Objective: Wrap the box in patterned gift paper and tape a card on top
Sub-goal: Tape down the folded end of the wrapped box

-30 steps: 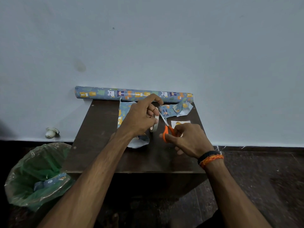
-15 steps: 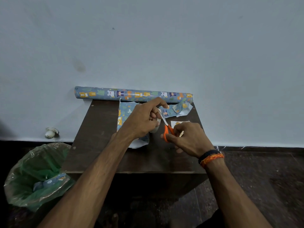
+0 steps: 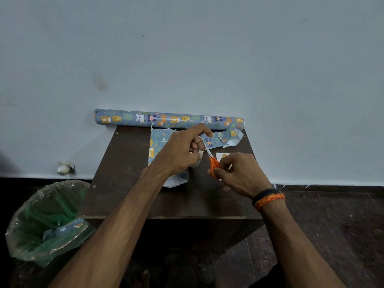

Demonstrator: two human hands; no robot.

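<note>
Dark counter [image 3: 128, 196] against pale wall. Your left hand [image 3: 178, 154] grip pinches tape roll [image 3: 197, 161]. Your right hand [image 3: 239, 173] grip curled round orange scissors [image 3: 213, 163], blades up by tape. Wrapped box [image 3: 160, 146] under left hand. Small card [image 3: 222, 156] beside right hand. Paper roll [image 3: 166, 119] along wall. Green bin [image 3: 45, 223] left on floor.
</note>
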